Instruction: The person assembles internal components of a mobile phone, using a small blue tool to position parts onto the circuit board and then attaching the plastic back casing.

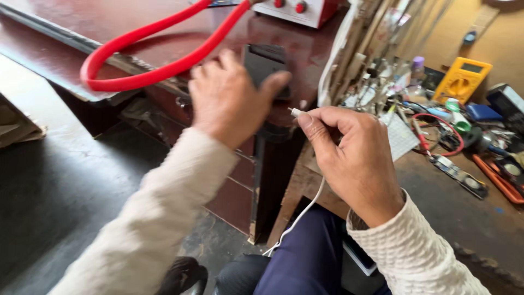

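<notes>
Black device (263,63) — half-hidden under left hand (229,101)

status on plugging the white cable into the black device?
Done: left hand grips the black device; right hand pinches the white cable just behind its plug tip. In hand: tip close to the device, apart from it. Left: inserting it; the port isn't visible.

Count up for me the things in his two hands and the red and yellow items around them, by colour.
Black: 1, the phone in the left hand
White: 1, the cable pinched by the right hand
Red: 1, the hose
Yellow: 1, the multimeter
Total: 4
</notes>
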